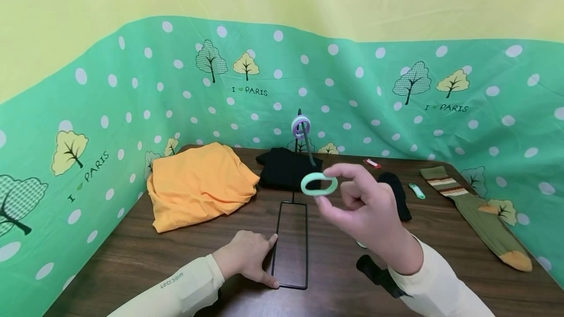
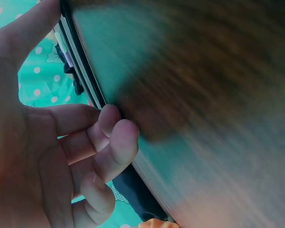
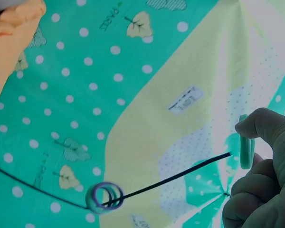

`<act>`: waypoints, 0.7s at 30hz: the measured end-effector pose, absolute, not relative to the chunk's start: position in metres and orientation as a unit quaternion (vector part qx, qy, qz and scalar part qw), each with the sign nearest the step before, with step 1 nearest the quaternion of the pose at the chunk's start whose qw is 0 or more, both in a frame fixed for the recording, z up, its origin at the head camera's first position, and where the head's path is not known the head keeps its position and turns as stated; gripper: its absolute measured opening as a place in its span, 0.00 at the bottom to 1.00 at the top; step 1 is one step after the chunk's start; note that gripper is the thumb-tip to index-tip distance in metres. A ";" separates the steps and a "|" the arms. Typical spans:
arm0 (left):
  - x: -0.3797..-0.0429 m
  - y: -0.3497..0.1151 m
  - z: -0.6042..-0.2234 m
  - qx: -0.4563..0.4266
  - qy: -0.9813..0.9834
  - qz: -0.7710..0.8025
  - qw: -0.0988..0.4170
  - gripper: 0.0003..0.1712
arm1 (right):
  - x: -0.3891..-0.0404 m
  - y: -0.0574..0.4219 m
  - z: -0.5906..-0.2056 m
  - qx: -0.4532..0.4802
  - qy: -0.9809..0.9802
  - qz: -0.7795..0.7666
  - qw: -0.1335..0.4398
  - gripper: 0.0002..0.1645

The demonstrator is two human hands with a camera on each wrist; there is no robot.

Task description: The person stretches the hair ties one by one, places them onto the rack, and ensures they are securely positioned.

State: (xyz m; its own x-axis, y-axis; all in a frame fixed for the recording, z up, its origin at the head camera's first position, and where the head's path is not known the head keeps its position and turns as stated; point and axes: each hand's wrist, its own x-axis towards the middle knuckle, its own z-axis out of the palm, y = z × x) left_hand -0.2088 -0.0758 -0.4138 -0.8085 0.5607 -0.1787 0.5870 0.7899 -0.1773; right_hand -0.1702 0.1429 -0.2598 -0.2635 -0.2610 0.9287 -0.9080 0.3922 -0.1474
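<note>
My right hand (image 1: 367,207) pinches a light green hair tie (image 1: 319,192) between thumb and index finger, its other fingers curled in. The tie is held as an open loop. In the right wrist view it is close to the free tip of a black metal arm (image 3: 180,175). Purple and white hair ties (image 1: 293,127) hang further back on that arm. The arm belongs to a black wire stand (image 1: 306,246) with a rectangular base on the table. Low on the base's left side, my left hand (image 1: 244,254) rests with thumb and index finger touching the frame.
An orange cloth (image 1: 198,185) lies back left, with folded black cloth (image 1: 275,168) beside it. On the right are a black sock-like item (image 1: 393,194), red (image 1: 372,163) and green (image 1: 416,191) small clips, and a striped olive sock (image 1: 480,221). A black strap-like item (image 1: 374,270) lies under my right forearm.
</note>
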 end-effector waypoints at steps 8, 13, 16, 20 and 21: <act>-0.207 -0.075 -0.412 0.303 0.944 -0.113 0.061 0.61 | -0.208 0.136 -0.255 0.359 -0.741 0.353 0.445 0.23; -0.208 -0.075 -0.411 0.303 0.944 -0.113 0.060 0.60 | -0.229 0.133 -0.254 0.279 -0.805 0.350 0.390 0.30; -0.208 -0.076 -0.412 0.303 0.944 -0.113 0.062 0.60 | -0.237 0.133 -0.257 0.236 -0.833 0.350 0.358 0.34; -0.209 -0.076 -0.411 0.303 0.944 -0.113 0.066 0.61 | -0.240 0.137 -0.263 0.213 -0.847 0.356 0.332 0.35; -0.209 -0.076 -0.411 0.303 0.944 -0.112 0.067 0.61 | -0.240 0.138 -0.265 0.210 -0.849 0.358 0.326 0.35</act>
State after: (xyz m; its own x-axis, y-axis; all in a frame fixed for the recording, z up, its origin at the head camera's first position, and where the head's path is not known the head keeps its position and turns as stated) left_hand -0.2086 -0.0763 -0.4110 -0.8075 0.5567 -0.1952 0.5869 0.7914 -0.1710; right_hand -0.2403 0.1379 -0.2647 -0.6985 -0.1228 0.7050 -0.5909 0.6548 -0.4713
